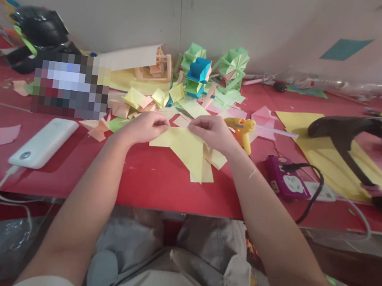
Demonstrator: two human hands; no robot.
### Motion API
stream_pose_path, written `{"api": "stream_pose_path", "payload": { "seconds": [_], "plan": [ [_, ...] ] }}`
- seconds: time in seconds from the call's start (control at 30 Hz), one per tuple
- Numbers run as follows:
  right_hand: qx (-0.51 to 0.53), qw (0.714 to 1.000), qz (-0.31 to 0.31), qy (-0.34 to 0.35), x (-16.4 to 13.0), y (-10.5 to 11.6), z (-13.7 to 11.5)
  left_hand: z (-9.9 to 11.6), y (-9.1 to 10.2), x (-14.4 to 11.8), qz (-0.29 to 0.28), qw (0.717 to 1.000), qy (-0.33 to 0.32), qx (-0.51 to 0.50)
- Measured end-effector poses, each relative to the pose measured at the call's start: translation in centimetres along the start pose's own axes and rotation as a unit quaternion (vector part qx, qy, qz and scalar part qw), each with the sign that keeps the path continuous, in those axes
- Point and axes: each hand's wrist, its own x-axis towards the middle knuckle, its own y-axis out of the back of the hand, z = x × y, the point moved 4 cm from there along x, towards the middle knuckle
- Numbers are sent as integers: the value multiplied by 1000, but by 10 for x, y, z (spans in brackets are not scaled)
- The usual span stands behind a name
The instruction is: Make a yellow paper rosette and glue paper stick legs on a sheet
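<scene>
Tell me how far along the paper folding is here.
Done: folded paper models stand by the wall. In hand: left hand and right hand pinch a yellow sheet. Left: loose coloured sheets lie unfolded on the red table.

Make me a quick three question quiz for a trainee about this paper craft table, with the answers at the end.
1. True or false: both hands grip the yellow paper.
2. Which thing lies just right of the right hand? A) power bank B) glue gun C) black helmet
3. Fill in: the white power bank lies on the person's ____ side of the red table.

Key
1. True: the left hand and the right hand pinch its upper edge.
2. B, the yellow glue gun.
3. Left.
</scene>
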Motion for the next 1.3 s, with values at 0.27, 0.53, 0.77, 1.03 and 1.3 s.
{"api": "stream_pose_path", "payload": {
  "seconds": [0.27,0.53,0.77,1.03,1.3],
  "plan": [
    [-83,994,-66,14,-2,-9,-1,14,-20,2,-23,999,-46,-3],
    [-105,991,-85,22,-1,-12,-2,18,-26,4,-26,997,-66,-5],
    [-120,989,-87,14,-3,-6,-4,-9,4,1,53,999,-9,-1],
    [-133,986,-94,-25,-4,-4,-4,-24,20,-2,80,996,36,-10],
    [-164,985,-40,-18,-5,10,2,-41,36,-6,148,988,39,16]
  ]
}}
